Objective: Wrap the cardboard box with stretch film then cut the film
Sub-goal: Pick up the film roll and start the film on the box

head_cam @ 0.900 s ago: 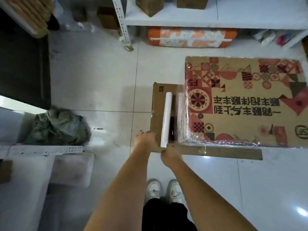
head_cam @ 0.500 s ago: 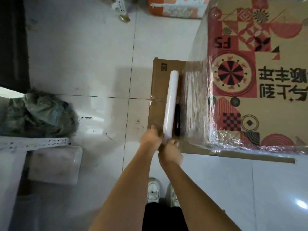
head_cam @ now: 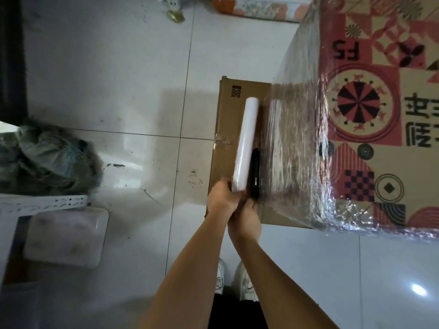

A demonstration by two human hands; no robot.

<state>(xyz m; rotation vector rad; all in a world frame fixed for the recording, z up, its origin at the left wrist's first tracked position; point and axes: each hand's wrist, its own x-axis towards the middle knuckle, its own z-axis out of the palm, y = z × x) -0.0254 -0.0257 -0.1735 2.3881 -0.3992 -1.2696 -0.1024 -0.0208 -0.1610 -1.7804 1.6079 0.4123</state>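
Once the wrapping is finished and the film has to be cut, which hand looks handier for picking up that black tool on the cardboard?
Probably the right hand. The black tool lies just right of the film roll, close above that hand, while the left hand grips the roll's near end and could keep steadying it.

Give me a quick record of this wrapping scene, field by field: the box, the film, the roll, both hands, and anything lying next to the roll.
box: patterned cardboard box, near side and corner covered in film
film: clear sheet stretched from the roll to the box, uncut
roll: white stretch film roll, tilted, held at its near end
left hand: grips the roll's near end
right hand: curled at the roll's end, beside the left
beside roll: black tool on flat cardboard, what kind unclear
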